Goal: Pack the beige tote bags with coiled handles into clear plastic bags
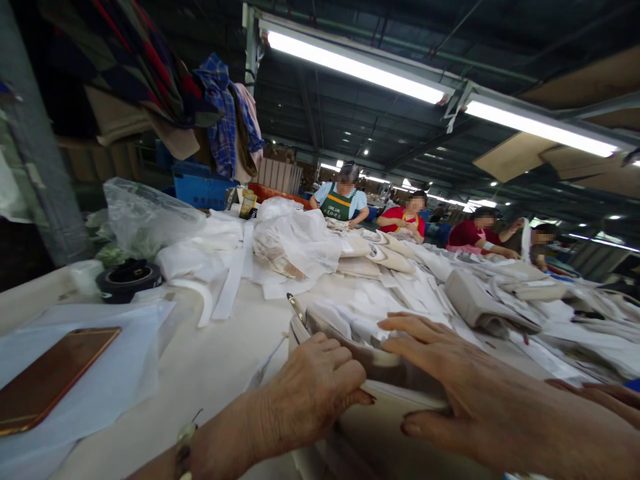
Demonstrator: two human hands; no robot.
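A beige bag [395, 427] stands in front of me with its mouth open upward. White paper-like stuffing [345, 327] shows inside. My left hand [320, 380] is closed on the bag's near rim at the left, fingers curled over the edge. My right hand [465, 380] spreads over the right part of the opening, its fingers stretched toward the far side and its thumb near the front panel. A dark-tipped pen [296, 308] leans at the bag's left corner. The bag's lower part is hidden behind my arms.
A phone [55, 377] lies on white sheets at the left, near a black tape roll [129, 280]. Clear plastic [295, 240] and beige bags [490, 303] are heaped beyond. Another person's hand [605, 397] is at the right edge; co-workers [343, 200] sit farther back.
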